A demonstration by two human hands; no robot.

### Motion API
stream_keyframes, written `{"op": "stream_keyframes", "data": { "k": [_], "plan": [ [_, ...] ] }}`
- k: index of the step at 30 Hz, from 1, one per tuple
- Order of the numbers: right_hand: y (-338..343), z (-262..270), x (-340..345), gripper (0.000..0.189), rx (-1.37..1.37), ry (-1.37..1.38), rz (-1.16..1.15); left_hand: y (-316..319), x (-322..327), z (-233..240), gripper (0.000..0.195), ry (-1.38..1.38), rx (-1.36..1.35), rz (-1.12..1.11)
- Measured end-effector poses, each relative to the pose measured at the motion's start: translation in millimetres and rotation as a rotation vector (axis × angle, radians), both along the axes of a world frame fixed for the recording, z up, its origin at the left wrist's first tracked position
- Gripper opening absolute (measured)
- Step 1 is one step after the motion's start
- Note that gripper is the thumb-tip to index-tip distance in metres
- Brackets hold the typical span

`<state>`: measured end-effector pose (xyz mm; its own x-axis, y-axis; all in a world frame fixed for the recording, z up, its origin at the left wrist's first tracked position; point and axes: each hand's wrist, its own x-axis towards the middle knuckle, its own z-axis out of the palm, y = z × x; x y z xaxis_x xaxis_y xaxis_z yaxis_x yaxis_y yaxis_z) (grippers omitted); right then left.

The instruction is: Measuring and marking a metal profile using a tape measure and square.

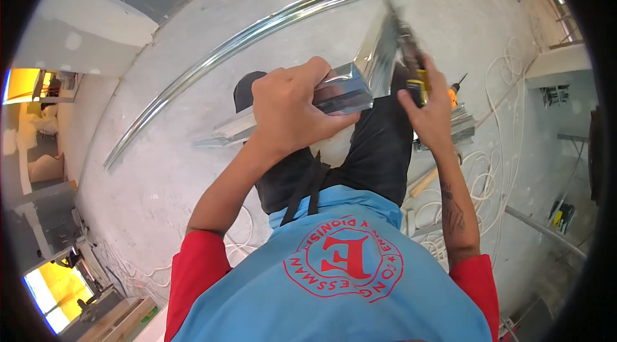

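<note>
My left hand (pixel 294 105) is wrapped around a shiny galvanized metal channel (pixel 344 89), which crosses above my thighs. One end of the channel runs out to the left past my wrist. Beyond my fingers a section of thin metal (pixel 378 55) angles up and away; whether it is folded from the same channel I cannot tell. My right hand (pixel 431 113) grips a hand tool with black and yellow handles (pixel 417 86), probably tin snips. Its dark jaws are motion-blurred and lie against or just beside the edge of the angled metal.
Long galvanized channels (pixel 250 36) lie across the concrete floor ahead. To my right are stacked short metal pieces (pixel 463 125), an orange power drill (pixel 453 94), a wooden tool handle (pixel 424 183) and loose white cable (pixel 482 185). A metal pipe (pixel 544 232) lies farther right.
</note>
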<state>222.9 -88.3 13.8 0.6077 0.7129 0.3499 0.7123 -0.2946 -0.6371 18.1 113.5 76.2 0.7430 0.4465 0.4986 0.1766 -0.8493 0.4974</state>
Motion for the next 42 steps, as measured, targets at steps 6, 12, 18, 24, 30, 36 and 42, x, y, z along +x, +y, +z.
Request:
{"op": "stream_keyframes", "data": {
  "k": [6, 12, 18, 24, 30, 36, 42],
  "plan": [
    [4, -18, -24, 0.071, 0.022, 0.667, 0.127, -2, -2, 20, 0.058, 0.09, -0.215, 0.032],
    [-48, -4, -45, 0.069, -0.04, 1.057, 0.268, 7, 3, 30, 0.074, -0.005, -0.151, -0.002],
    [-73, 8, -54, 0.087, -0.041, 1.012, 0.287, 22, 3, 40, 0.073, 0.255, -0.353, -0.117],
    [-68, 7, -42, 0.089, -0.103, 1.019, 0.402, 16, 7, 36, 0.083, 0.136, -0.282, -0.21],
    [-59, 10, -24, 0.091, -0.159, 1.001, 0.47, 12, -1, 42, 0.084, 0.221, -0.321, -0.213],
    [-47, 22, -24, 0.09, -0.138, 0.935, 0.525, 0, 0, 36, 0.085, 0.225, -0.333, -0.218],
    [-44, 27, -29, 0.077, -0.099, 0.909, 0.46, 0, -3, 31, 0.087, 0.215, -0.249, -0.181]
  ]
}}
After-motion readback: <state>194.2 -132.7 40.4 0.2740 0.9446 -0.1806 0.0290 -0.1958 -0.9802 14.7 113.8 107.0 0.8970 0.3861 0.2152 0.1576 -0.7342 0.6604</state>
